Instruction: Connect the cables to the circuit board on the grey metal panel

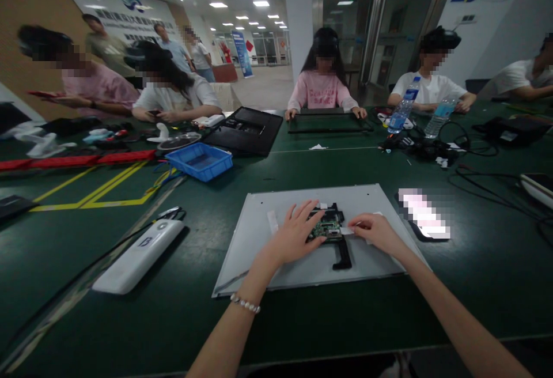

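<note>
A grey-white flat panel (254,251) lies on the green table. On its middle sits a green circuit board (328,230) with a black bracket (343,256) along its right side. My left hand (294,237) rests over the board's left part, fingers spread and stretched out, hiding some of it. At the board's right edge, my right hand (378,233) pinches a small white strip (347,230) between thumb and fingers. Another pale strip (272,222) is stuck on the panel left of my left hand.
To the left lie a white power bank (140,257) with a cable and a blue tray (201,162). A phone (423,214) lies to the right. Opposite, a person (324,87) holds a black frame (330,130). Water bottles (404,107) and tangled cables stand at the back right.
</note>
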`<state>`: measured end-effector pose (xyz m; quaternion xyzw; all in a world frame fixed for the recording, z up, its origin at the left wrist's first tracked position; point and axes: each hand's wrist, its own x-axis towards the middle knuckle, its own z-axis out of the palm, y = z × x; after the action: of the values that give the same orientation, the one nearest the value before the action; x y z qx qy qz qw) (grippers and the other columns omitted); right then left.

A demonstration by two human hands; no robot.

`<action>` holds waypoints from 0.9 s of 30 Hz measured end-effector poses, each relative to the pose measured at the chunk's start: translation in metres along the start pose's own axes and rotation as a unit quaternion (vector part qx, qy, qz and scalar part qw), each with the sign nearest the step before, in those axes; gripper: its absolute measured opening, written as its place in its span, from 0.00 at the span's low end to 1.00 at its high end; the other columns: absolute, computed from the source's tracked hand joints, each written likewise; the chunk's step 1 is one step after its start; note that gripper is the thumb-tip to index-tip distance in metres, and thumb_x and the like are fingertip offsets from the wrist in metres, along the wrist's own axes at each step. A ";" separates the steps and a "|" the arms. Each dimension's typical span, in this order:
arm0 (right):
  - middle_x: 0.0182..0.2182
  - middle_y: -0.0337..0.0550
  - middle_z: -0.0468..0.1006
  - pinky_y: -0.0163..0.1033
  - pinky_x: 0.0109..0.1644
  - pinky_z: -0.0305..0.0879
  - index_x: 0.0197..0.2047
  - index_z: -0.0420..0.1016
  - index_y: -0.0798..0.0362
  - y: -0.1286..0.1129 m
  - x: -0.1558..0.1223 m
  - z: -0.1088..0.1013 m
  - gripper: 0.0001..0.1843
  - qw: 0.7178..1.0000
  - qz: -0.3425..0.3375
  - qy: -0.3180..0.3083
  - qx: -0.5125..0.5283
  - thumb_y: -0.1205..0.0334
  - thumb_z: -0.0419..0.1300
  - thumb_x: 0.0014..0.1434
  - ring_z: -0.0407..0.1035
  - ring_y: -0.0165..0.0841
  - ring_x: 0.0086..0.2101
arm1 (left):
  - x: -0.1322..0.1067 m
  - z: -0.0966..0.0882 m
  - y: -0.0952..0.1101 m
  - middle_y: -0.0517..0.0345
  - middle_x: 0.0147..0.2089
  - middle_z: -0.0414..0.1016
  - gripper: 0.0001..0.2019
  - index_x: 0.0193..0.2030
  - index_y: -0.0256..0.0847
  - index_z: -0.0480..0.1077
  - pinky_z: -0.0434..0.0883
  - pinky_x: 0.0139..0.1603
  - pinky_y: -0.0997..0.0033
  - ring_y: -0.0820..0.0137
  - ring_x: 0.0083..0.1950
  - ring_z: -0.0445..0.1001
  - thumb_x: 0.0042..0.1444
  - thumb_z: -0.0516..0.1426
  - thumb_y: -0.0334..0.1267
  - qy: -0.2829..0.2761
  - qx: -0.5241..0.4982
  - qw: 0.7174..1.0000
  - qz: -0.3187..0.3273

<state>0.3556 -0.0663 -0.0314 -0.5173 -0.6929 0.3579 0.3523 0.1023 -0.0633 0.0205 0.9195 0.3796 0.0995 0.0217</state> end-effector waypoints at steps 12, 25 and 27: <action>0.34 0.42 0.77 0.37 0.38 0.66 0.36 0.77 0.51 -0.009 -0.003 0.003 0.09 0.993 -0.090 0.008 -0.076 0.68 0.56 0.54 0.70 0.32 0.34 | 0.012 0.014 0.038 0.52 0.60 0.59 0.16 0.56 0.46 0.60 0.49 0.64 0.50 0.59 0.65 0.51 0.61 0.50 0.40 -0.006 0.014 0.998 0.053; 0.36 0.43 0.75 0.40 0.41 0.64 0.35 0.76 0.50 -0.018 -0.007 0.001 0.08 0.988 -0.094 -0.007 -0.127 0.68 0.56 0.55 0.69 0.33 0.36 | 0.012 0.017 0.038 0.54 0.60 0.60 0.14 0.55 0.47 0.61 0.49 0.65 0.51 0.60 0.65 0.51 0.62 0.48 0.37 0.002 -0.001 0.999 0.045; 0.35 0.42 0.75 0.40 0.41 0.64 0.34 0.75 0.50 -0.019 -0.007 0.002 0.08 0.986 -0.099 -0.026 -0.131 0.69 0.56 0.54 0.69 0.34 0.36 | 0.012 0.018 0.038 0.54 0.60 0.60 0.14 0.55 0.47 0.61 0.49 0.64 0.51 0.60 0.65 0.51 0.62 0.48 0.37 0.001 0.001 0.999 0.044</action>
<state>0.3467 -0.0776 -0.0164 -0.4783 -0.7908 0.2406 0.2967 0.1406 -0.0812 0.0098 0.9353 0.3390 0.1006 0.0160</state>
